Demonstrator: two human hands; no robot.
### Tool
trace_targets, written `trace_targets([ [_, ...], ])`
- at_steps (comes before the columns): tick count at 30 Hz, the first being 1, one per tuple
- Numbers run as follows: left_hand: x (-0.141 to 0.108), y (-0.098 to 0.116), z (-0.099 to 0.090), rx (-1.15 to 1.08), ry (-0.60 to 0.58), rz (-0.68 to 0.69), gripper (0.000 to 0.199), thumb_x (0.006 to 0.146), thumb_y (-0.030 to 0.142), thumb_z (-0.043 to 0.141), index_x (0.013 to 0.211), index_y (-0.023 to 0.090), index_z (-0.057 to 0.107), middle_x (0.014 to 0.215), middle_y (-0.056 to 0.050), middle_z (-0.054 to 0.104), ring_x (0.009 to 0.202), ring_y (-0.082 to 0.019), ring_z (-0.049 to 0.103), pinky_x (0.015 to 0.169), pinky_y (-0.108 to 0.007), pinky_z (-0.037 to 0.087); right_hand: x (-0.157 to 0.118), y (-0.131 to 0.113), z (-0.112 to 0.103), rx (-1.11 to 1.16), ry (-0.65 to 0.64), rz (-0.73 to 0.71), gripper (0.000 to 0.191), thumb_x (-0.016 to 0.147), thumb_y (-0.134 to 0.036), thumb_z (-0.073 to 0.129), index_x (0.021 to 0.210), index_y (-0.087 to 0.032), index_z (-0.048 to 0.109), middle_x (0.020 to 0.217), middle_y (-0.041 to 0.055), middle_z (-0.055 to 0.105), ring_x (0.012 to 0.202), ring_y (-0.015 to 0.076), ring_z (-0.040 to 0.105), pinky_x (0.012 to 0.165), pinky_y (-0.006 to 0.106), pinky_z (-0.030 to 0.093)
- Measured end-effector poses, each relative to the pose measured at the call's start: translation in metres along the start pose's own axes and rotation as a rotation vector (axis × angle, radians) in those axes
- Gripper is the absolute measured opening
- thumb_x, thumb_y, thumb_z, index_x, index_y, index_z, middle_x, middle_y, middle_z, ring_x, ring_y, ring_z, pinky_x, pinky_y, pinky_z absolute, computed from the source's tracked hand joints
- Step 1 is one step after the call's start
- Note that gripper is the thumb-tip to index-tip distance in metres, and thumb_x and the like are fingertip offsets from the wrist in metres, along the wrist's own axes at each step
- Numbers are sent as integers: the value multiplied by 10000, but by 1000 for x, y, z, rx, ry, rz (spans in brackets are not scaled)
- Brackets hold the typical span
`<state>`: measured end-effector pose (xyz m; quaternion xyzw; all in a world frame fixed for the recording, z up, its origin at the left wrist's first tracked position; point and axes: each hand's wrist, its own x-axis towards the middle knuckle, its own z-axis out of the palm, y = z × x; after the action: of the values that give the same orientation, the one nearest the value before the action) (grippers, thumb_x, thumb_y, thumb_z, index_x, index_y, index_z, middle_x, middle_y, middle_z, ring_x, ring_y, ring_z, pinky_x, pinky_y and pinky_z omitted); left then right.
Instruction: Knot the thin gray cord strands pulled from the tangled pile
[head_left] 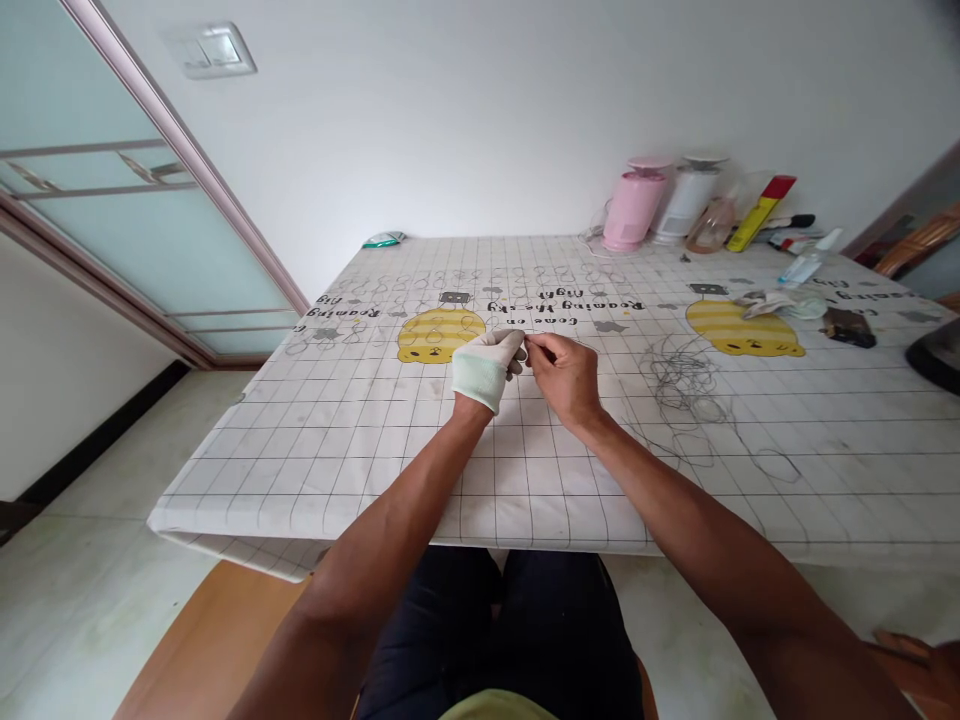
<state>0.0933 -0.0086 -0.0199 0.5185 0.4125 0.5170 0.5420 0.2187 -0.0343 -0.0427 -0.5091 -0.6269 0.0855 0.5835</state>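
My left hand [491, 360], in a pale glove with a mint cuff, is closed in a pinch above the middle of the table. Fingertip to fingertip with it, my bare right hand [564, 372] is pinched too. Whatever sits between the fingers is too small to make out. To the right of my right hand lies a loose tangle of thin dark wire [681, 378], with stray strands curling toward the front. Beyond my hands, rows of small wire loops [442, 282] are spread over the grid-patterned tablecloth [360, 430].
At the back right stand a pink cylindrical device [634, 210], a white one [686, 203], and a yellow box with a red end [759, 218]. Nearer are a clear bottle [810, 258], a crumpled glove [787, 302] and a dark block [849, 326]. A green packet [384, 240] lies far left.
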Motion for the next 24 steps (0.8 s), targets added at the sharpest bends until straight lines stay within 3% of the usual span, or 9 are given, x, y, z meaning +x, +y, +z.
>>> trace_targets([
  [5, -1, 5, -1, -18, 13, 5, 258, 838, 286, 647, 609, 187, 582, 630, 18, 569, 536, -77, 469, 488, -211, 345, -4, -5, 3, 145, -49, 210, 213, 982, -374, 664, 868, -212, 743, 682, 10, 705, 555, 149, 607, 548, 286, 473],
  [19, -3, 3, 1, -84, 57, -80, 175, 793, 264, 681, 650, 172, 643, 654, -25, 646, 534, -98, 542, 485, -223, 381, -5, 5, 5, -6, -33, 34, 283, 1007, -317, 607, 743, -220, 644, 655, -2, 661, 563, 139, 548, 553, 293, 419],
  [24, -4, -4, 7, -90, 99, -71, 186, 793, 262, 683, 634, 176, 638, 620, -4, 620, 520, -88, 522, 487, -212, 388, -6, 4, 6, -25, -1, 93, 296, 994, -328, 644, 719, -218, 652, 585, -14, 612, 523, 138, 536, 542, 293, 422],
])
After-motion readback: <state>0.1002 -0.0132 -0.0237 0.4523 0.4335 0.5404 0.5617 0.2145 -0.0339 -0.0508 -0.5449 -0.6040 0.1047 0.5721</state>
